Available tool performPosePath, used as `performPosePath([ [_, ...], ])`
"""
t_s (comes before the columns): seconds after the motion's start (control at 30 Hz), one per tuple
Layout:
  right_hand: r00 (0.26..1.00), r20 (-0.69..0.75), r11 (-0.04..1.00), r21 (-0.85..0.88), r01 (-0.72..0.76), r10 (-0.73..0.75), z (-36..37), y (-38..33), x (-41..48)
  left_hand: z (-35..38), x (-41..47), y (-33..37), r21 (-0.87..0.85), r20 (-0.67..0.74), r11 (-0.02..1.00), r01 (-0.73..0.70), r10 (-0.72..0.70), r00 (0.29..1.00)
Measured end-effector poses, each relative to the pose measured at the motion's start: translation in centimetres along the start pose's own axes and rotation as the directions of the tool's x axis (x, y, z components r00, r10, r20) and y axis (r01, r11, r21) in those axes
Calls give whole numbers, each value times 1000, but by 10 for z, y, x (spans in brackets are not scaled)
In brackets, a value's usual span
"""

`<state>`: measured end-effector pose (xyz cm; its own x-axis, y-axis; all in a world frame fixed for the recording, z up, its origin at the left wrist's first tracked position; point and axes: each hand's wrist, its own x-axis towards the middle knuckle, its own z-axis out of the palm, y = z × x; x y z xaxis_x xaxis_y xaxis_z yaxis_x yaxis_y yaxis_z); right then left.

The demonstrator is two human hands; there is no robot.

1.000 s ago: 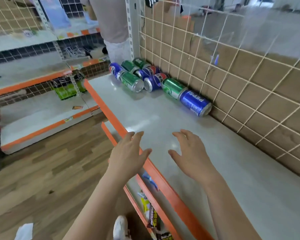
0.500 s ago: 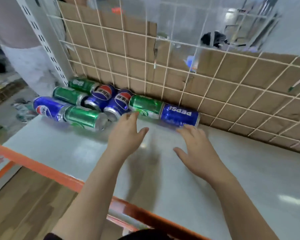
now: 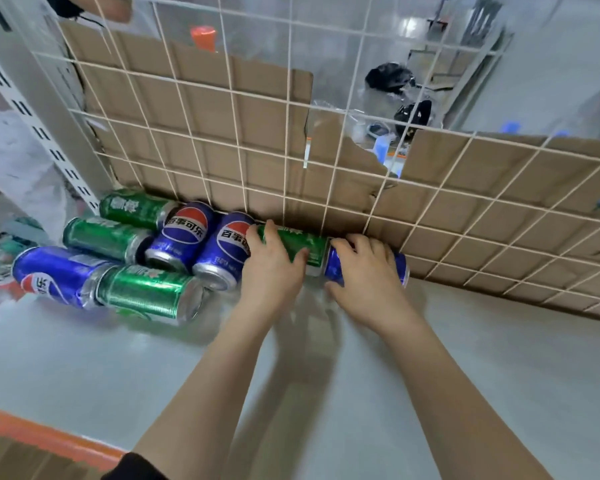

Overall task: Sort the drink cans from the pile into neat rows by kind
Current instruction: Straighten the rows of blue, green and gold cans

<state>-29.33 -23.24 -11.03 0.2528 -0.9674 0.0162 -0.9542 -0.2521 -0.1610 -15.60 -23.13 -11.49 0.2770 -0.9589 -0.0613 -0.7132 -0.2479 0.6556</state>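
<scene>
Several drink cans lie on their sides in a pile at the back left of the grey shelf (image 3: pixel 465 375). My left hand (image 3: pixel 274 268) curls over a green can (image 3: pixel 312 247) lying against the wire back. Right beside it, my right hand (image 3: pixel 364 275) wraps around a blue Pepsi can (image 3: pixel 333 266), which is mostly hidden under the fingers. Left of my hands lie two more blue Pepsi cans (image 3: pixel 229 247) (image 3: pixel 184 233), three green cans (image 3: pixel 146 296) (image 3: pixel 101 237) (image 3: pixel 132 207), and a third blue can (image 3: pixel 52 275) at the far left.
A white wire grid (image 3: pixel 291 133) backed with brown cardboard closes the shelf's rear. A slotted metal upright (image 3: pixel 45 133) stands at the left. The shelf's orange front edge (image 3: pixel 49 441) runs along the bottom left. A person in light clothing (image 3: pixel 11 161) stands beyond the upright.
Both hands have reached forward across the shelf to the pile. The left one now grips the green can and the right one the blue can, where before they hovered open.
</scene>
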Motion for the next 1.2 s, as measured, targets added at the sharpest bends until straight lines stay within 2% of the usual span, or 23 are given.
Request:
performPosePath([
  [0.1,999,-30,984,-174,-38,33,8,2,10,0,6,5,-168,-61,982,91,-103,993],
  [0.2,996,-72,983,-173,-56,45,13,6,14,-1,6,6,-231,-76,964,131,-153,985],
  [0.37,997,-53,998,9,-60,61,5,26,5,7,2,3,-333,-143,939,87,-142,980],
  [0.6,990,-88,929,364,-70,109,-12,53,-22,-2,2,2,-493,-4,861,124,-145,989],
  [0.67,976,-140,838,542,-64,165,-15,62,-30,-5,0,9,-516,51,842,156,-152,987],
  [0.73,952,-128,610,789,-72,278,-19,70,-38,-2,-6,20,-482,56,866,136,-125,991],
  [0.77,941,-110,493,868,-66,319,-20,73,-41,1,-11,27,-451,34,888,94,-88,996],
  [0.8,937,-106,421,906,-47,332,-20,76,-45,3,-16,33,-427,11,903,42,-42,999],
  [0.87,948,-113,381,924,-10,299,-20,80,-54,7,-26,45,-374,-6,925,-61,63,998],
  [0.93,960,-124,406,914,13,249,-22,82,-62,9,-33,52,-315,25,937,-151,167,986],
  [1.07,949,-190,569,822,15,250,-19,80,-76,22,-46,64,-236,132,931,-279,315,940],
  [1.13,941,-204,622,783,-8,269,-15,74,-83,32,-52,66,-221,80,931,-292,315,946],
  [1.2,917,-217,651,757,-58,334,-12,68,-86,39,-56,68,-178,-33,945,-275,273,961],
])
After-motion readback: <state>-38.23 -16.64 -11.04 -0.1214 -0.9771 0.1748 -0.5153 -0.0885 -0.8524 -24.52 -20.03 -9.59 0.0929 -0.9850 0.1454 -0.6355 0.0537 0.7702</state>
